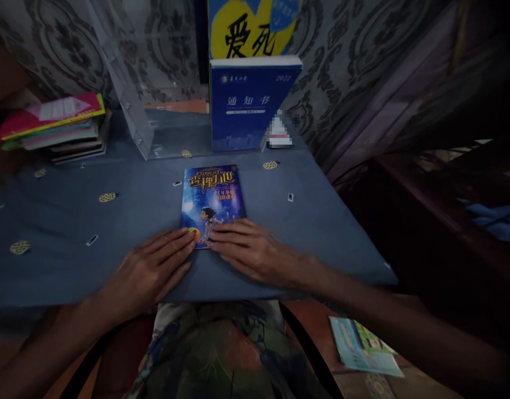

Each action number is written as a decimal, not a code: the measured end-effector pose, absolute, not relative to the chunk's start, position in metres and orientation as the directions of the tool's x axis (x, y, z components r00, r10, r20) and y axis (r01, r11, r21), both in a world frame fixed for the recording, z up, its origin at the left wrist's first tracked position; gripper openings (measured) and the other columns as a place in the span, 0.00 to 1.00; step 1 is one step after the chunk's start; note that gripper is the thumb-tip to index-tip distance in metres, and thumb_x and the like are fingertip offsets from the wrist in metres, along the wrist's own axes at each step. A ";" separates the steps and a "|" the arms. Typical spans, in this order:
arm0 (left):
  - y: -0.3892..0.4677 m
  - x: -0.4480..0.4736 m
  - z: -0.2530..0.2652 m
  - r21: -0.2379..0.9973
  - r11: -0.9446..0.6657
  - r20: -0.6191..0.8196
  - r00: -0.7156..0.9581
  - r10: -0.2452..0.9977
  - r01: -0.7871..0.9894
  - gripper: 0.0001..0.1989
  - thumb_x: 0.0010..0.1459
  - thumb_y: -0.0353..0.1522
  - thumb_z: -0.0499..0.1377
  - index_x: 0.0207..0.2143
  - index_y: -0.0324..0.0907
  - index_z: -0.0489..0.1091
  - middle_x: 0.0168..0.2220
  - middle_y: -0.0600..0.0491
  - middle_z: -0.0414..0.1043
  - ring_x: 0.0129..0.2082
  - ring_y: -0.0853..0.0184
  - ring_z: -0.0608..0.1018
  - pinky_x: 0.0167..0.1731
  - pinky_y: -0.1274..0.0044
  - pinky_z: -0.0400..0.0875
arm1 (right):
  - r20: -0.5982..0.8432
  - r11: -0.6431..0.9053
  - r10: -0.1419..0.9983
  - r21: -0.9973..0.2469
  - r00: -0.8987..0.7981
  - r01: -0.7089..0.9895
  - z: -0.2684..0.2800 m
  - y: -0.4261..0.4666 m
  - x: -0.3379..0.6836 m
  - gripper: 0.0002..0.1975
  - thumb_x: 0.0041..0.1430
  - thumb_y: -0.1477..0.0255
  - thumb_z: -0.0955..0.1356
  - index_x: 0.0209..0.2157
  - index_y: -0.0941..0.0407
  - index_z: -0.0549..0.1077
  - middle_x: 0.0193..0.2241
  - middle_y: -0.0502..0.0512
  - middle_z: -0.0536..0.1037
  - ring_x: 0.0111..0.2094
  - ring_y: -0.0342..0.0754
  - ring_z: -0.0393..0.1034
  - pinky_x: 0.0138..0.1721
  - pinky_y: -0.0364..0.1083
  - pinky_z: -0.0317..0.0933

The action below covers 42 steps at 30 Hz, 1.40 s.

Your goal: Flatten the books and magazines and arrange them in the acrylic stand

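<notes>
A small blue paperback book (215,205) lies on the table with its cover up, showing gold lettering and a cartoon figure. My left hand (155,263) rests flat at its lower left corner, fingers stretched out and fingertips on the cover's edge. Across the lower right part of the cover lies my right hand (255,252), its fingers extended over the book. Both hands cover the book's bottom corners. Neither hand is wrapped round it.
Behind the book, a clear acrylic rack (134,127) holds an upright blue book (253,111) and a yellow one (255,30). A stack of books (64,124) sits at the left. The patterned tablecloth (321,233) ends at the right. A booklet (365,346) lies lower, at the right.
</notes>
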<state>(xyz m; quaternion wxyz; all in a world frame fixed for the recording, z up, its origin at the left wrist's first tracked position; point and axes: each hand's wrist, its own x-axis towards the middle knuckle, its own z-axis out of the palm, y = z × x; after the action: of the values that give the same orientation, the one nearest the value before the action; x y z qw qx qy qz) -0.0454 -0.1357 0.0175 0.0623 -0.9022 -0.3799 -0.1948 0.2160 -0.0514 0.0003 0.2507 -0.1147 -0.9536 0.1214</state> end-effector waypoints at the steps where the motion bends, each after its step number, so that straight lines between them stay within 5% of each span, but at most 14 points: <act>1: -0.135 -0.046 0.017 0.038 -0.703 0.400 0.634 0.662 0.711 0.17 0.68 0.28 0.56 0.58 0.37 0.70 0.56 0.46 0.76 0.57 0.59 0.77 0.55 0.65 0.76 | 0.423 0.942 0.277 -0.295 -0.863 0.157 0.001 -0.054 0.216 0.16 0.71 0.74 0.61 0.56 0.55 0.74 0.55 0.56 0.79 0.61 0.50 0.68 0.60 0.56 0.66; 11: -0.096 -0.045 0.017 0.055 -0.669 0.338 0.617 0.711 0.741 0.16 0.70 0.35 0.52 0.55 0.40 0.72 0.56 0.46 0.76 0.57 0.59 0.77 0.52 0.64 0.78 | 0.365 0.883 0.409 -0.390 -0.836 0.261 -0.002 -0.023 0.223 0.20 0.72 0.65 0.61 0.60 0.58 0.70 0.60 0.61 0.74 0.64 0.50 0.65 0.68 0.56 0.56; 18: -0.041 -0.045 0.011 0.063 -0.630 0.364 0.570 0.737 0.774 0.18 0.71 0.37 0.51 0.55 0.39 0.72 0.55 0.46 0.76 0.56 0.58 0.78 0.52 0.61 0.77 | 0.271 0.824 0.501 -0.440 -0.822 0.357 0.003 0.021 0.206 0.20 0.72 0.66 0.62 0.60 0.56 0.71 0.62 0.62 0.71 0.66 0.51 0.61 0.68 0.59 0.53; 25: 0.020 -0.054 0.008 0.090 -0.556 0.338 0.500 0.797 0.826 0.18 0.69 0.34 0.51 0.55 0.38 0.73 0.55 0.44 0.76 0.54 0.58 0.79 0.53 0.62 0.76 | 0.327 0.774 0.600 -0.467 -0.730 0.427 -0.012 0.075 0.201 0.19 0.69 0.71 0.62 0.58 0.59 0.72 0.61 0.66 0.72 0.66 0.55 0.61 0.66 0.64 0.56; 42: 0.040 -0.064 -0.009 0.156 -0.567 0.345 0.494 0.798 0.809 0.19 0.71 0.34 0.47 0.57 0.38 0.71 0.55 0.46 0.75 0.51 0.60 0.77 0.54 0.66 0.71 | 0.378 0.766 0.628 -0.450 -0.680 0.458 -0.022 0.078 0.206 0.20 0.70 0.67 0.60 0.59 0.53 0.72 0.62 0.61 0.71 0.65 0.58 0.62 0.65 0.67 0.56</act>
<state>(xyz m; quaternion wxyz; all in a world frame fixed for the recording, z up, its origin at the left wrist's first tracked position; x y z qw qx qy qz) -0.0636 0.0401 -0.0086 0.0131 -0.8641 -0.4649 -0.1924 0.2061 0.0777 -0.0223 0.2634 -0.3011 -0.9021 0.1617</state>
